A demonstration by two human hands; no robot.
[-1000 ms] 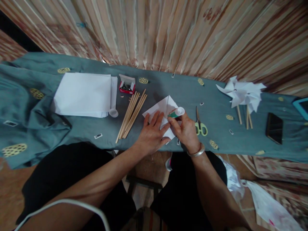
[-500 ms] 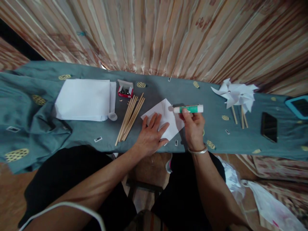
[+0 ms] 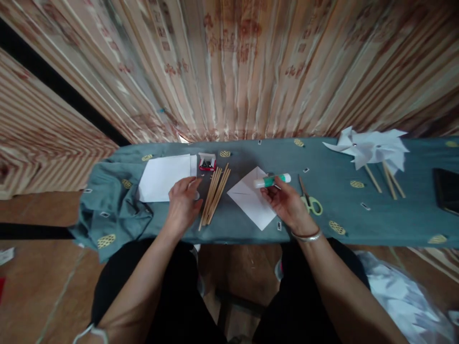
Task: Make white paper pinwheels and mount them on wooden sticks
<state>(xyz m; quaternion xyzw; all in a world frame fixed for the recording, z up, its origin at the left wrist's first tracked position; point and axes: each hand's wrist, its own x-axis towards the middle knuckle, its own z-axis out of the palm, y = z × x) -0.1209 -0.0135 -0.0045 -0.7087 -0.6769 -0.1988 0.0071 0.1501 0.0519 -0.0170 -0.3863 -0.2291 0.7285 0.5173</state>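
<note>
My right hand (image 3: 289, 205) holds a green and white glue stick (image 3: 272, 180) level above the teal cloth, just right of a folded white paper square (image 3: 251, 203). My left hand (image 3: 182, 203) is off the paper. It rests at the near right corner of a white paper stack (image 3: 163, 177), left of a bundle of wooden sticks (image 3: 215, 193). Its fingers curl over the spot where a small clear cap lay, and a pale bit shows at the fingertips. Whether it grips the cap is unclear.
A small red box of pins (image 3: 207, 162) stands behind the sticks. Green-handled scissors (image 3: 310, 200) lie right of my right hand. White paper pinwheels on sticks (image 3: 373, 148) and a dark phone (image 3: 446, 191) are at the far right. Striped curtains hang behind the table.
My left hand left the folded paper and moved left past the sticks to the paper stack's corner. The right hand lifted the glue stick off the paper. The camera tilted up.
</note>
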